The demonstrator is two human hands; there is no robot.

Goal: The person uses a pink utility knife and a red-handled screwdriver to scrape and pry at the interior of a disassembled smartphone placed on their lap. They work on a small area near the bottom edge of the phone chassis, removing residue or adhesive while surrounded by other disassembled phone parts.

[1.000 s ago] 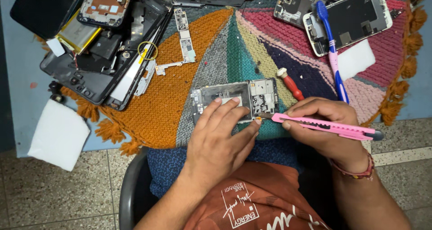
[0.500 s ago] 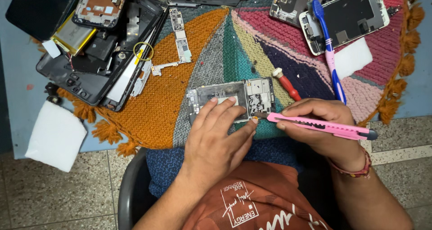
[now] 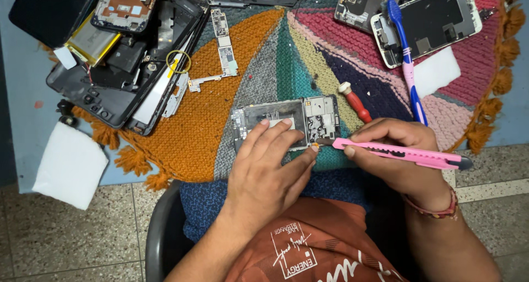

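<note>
The phone frame (image 3: 286,122), stripped to bare metal, lies on the knitted mat (image 3: 220,127) near its front edge, its long axis running left to right just beyond both hands. The left hand (image 3: 270,172) rests flat on it, fingers spread and extended over the frame's near side, pressing it down rather than gripping it. The right hand (image 3: 397,160) is closed around a pink knife (image 3: 402,154), held nearly level with its long axis also left to right and its tip pointing left, meeting the frame's near right corner beside the left fingertips. So the frame lies to the left of the right hand and directly under the left, which is the nearer of the two. A red screwdriver (image 3: 355,101) lies just beyond the right hand, close to the frame's right end, the one thing crowding the knife's side. A blue and pink toothbrush (image 3: 405,56) and a phone (image 3: 427,23) with its screen up sit farther right, well apart. To the left are a circuit board (image 3: 223,39), a pile of dark phone parts (image 3: 127,67), and a white cloth (image 3: 69,165) on the table (image 3: 27,111) beside the mat.
</note>
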